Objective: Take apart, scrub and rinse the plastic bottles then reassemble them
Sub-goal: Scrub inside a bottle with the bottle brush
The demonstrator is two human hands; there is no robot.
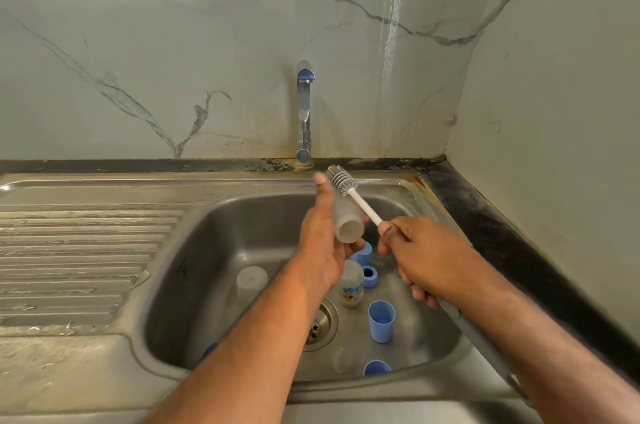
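My left hand [320,250] grips a clear plastic bottle body [348,221] above the sink, its open mouth turned toward me. My right hand [420,254] holds the white handle of a bottle brush; its grey bristle head [341,180] lies against the outside of the bottle's far end. In the basin below lie a second bottle [351,283] with a cartoon print, a blue screw ring [370,276], a blue cap [363,253] by my left fingers, another blue cap [381,321], a third blue cap [376,367], a clear teat [342,359] and a clear bottle [251,280] at the left.
The steel sink [207,215] has a drain [320,325] near its middle and a ribbed draining board [76,261] at the left. A chrome tap [304,112] stands behind, with no water running. Marble walls close in at the back and right, above a dark counter edge [491,222].
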